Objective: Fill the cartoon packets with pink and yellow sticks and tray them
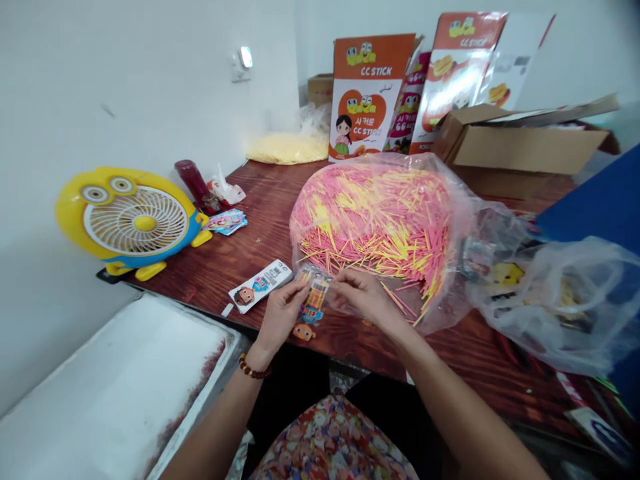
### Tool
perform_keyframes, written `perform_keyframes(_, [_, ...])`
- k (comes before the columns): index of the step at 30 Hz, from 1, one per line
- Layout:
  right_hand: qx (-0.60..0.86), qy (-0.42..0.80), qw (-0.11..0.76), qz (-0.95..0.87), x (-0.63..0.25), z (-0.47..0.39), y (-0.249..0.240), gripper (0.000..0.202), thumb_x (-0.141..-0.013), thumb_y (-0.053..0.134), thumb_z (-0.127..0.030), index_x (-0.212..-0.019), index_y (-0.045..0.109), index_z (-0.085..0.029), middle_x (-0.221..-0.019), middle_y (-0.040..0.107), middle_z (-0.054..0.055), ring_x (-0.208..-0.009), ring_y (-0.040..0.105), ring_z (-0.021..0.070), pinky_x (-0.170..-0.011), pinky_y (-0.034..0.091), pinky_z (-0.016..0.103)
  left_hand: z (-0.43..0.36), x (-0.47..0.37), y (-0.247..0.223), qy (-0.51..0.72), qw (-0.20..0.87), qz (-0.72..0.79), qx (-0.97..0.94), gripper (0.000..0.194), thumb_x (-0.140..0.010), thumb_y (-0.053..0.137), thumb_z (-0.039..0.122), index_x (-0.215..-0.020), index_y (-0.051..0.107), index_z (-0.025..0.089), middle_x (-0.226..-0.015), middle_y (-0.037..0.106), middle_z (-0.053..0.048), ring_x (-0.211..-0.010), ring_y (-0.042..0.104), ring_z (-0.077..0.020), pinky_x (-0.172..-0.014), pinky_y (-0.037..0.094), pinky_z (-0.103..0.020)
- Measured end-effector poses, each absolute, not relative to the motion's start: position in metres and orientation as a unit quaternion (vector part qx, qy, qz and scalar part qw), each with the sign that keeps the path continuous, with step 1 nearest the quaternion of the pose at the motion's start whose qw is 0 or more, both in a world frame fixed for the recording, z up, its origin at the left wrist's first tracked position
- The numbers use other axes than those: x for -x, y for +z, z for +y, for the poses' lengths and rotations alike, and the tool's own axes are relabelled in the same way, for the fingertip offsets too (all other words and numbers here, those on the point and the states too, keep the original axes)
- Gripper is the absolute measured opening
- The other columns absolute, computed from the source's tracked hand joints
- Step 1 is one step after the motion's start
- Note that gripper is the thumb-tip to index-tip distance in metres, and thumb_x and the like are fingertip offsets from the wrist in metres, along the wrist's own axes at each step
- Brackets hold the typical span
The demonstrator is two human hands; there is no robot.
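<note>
A small packet (316, 297), with yellow sticks showing through its clear film, is sitting between both hands at the near left edge of the big clear bag (461, 208); the left hand (281, 309) is pinching the packet's left side, its fingers (299, 287) closed on the film; the right hand (364, 297) is bringing thumb and fingertips close together at the packet's upper right, though I cannot tell whether they are gripping film, a stick or nothing. The big clear bag is lying on the bench (273, 200), full of loose pink and yellow sticks (400, 253); some are straying onto its near film, under the right wrist.

Several faults are seeming possible; uneven pulling at the packet's corner could be tearing thin film; too hard a pinch could be snapping slender sticks; a sweeping right forearm could be dragging strays from the near side of the big clear bag onto the floor. Left of that bag, a white carton (261, 287) is lying close to the front edge, so a careless left elbow could be knocking it off; farther left of the bag, a yellow fan (140, 223) is facing the bench, and any breeze could be shifting light wrappers.
</note>
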State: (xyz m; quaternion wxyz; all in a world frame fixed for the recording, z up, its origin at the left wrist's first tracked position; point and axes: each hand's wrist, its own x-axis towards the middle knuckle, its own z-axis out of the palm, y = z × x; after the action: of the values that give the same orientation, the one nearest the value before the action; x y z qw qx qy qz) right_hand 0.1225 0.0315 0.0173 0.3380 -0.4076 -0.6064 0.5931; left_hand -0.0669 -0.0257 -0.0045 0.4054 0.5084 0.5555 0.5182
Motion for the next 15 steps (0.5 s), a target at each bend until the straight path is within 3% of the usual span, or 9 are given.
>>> perform_keyframes(4, [0.409,0.659,0.314,-0.548,-0.09,0.036,-0.015,0.019,-0.08,0.063,-0.035,-0.072,0.058,-0.02,-0.059,0.066,-0.002,-0.05,0.065,0.0127,-0.048,0.049,0.022,-0.028,0.096,-0.022,0.468,0.379,0.613,-0.511,0.029,-0.088,0.062,0.039,-0.096,0.075,0.015,-0.092,0.076,-0.006,-0.084,0.067,-0.0202,-0.08,0.052,-0.031])
perform_keyframes(6, [0.418,0.654,0.328,-0.538,-0.079,0.05,-0.025,0.016,-0.08,0.063,-0.031,-0.072,0.057,-0.02,-0.058,0.065,-0.003,-0.047,0.064,0.0117,-0.044,0.045,0.02,-0.023,0.105,-0.027,0.448,0.328,0.636,-0.535,0.032,-0.09,0.059,0.038,-0.108,0.071,0.014,-0.099,0.075,-0.009,-0.09,0.067,-0.0222,-0.087,0.052,-0.035])
perform_keyframes(11, [0.495,0.558,0.297,-0.596,-0.067,0.093,-0.036,0.015,-0.085,0.056,-0.023,-0.071,0.054,-0.021,-0.053,0.062,-0.004,-0.044,0.059,0.0122,-0.044,0.04,0.021,-0.011,0.107,-0.04,0.357,0.142,0.654,-0.651,0.037,-0.093,0.054,0.025,-0.127,0.06,0.014,-0.12,0.068,-0.016,-0.113,0.062,-0.0283,-0.102,0.046,-0.046])
perform_keyframes(15, [0.502,0.435,0.299,-0.686,-0.084,0.094,-0.044,0.017,-0.089,0.059,-0.034,-0.078,0.059,-0.021,-0.059,0.062,-0.004,-0.051,0.059,0.0129,-0.052,0.04,0.023,-0.014,0.1,-0.056,0.302,0.106,0.636,-0.702,0.037,-0.094,0.05,0.019,-0.13,0.057,0.015,-0.12,0.066,-0.016,-0.114,0.06,-0.0286,-0.101,0.048,-0.047])
